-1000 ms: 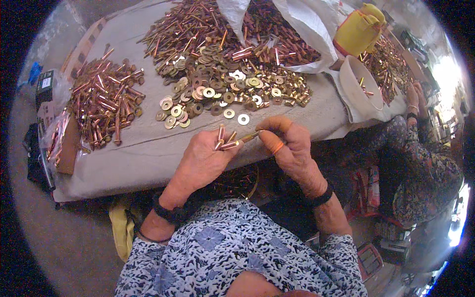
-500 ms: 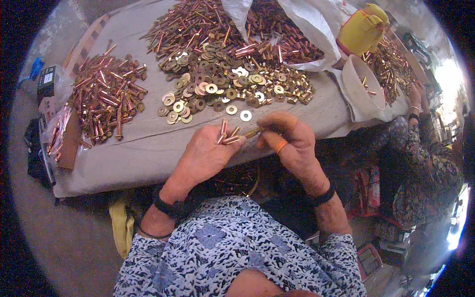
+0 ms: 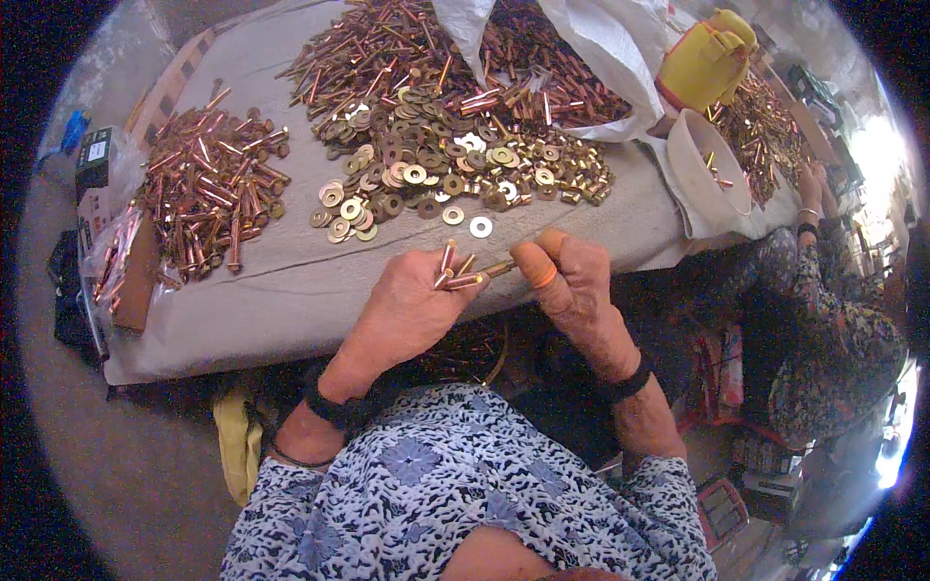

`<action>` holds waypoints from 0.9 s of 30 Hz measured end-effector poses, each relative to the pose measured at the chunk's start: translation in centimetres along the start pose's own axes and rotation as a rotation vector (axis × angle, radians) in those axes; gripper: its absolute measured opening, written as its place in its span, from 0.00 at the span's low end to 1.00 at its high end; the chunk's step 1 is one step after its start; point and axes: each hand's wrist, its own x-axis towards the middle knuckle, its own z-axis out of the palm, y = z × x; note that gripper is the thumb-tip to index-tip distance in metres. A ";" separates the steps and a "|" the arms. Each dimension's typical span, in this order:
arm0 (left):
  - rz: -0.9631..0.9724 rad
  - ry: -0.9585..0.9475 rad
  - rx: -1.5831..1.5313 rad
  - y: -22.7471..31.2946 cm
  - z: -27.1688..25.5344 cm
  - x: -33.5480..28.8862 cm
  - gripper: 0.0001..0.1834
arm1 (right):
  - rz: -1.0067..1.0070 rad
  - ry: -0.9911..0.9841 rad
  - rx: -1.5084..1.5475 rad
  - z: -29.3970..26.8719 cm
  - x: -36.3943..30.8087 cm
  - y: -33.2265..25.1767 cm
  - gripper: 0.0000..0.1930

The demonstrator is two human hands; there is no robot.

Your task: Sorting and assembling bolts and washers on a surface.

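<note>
Several copper-coloured bolts (image 3: 462,281) are gripped in my left hand (image 3: 402,305), their ends sticking out past the fingers. Another bolt or anchor, a brassy one (image 3: 500,267), bridges the gap between both hands. My right hand (image 3: 576,286) pinches its far end between thumb and fingers, which wear orange finger covers (image 3: 533,266); the fingers hide that end. Just beyond the hands a loose flat washer (image 3: 480,228) lies on the cloth. Behind it spreads a heap of washers (image 3: 392,155), with small brassy nuts (image 3: 586,174) to its right.
Assembled-looking bolts form a pile (image 3: 213,184) at left, beside an open cardboard box (image 3: 136,290). A larger bolt heap (image 3: 363,53) spills from a white sack (image 3: 605,48). At right are a white tub (image 3: 712,179), a yellow jug (image 3: 702,68) and another person's hand (image 3: 811,184).
My right fingers have closed around the bolt's far end, hiding more of it. My left hand has shifted slightly right, and the bolts in it have tilted.
</note>
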 end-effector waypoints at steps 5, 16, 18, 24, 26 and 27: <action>-0.017 0.052 -0.010 0.4 -0.3 0.3 0.13 | -0.027 0.131 0.163 1.1 -0.2 0.2 0.12; -0.003 0.099 -0.105 0.4 0.0 0.1 0.13 | -0.037 0.199 0.228 1.0 -0.1 0.1 0.09; -0.061 0.024 -0.048 0.9 -0.5 0.1 0.13 | -0.088 0.164 0.161 0.7 0.0 0.2 0.08; -0.066 0.011 -0.041 0.2 -0.3 0.1 0.14 | -0.055 0.174 0.064 0.6 -0.1 0.8 0.07; -0.029 0.011 -0.069 0.4 -0.3 0.1 0.14 | -0.232 0.248 0.061 0.9 0.1 0.8 0.07; -0.011 0.017 -0.080 0.4 -0.5 0.0 0.14 | -0.296 0.241 0.021 1.1 0.4 0.6 0.06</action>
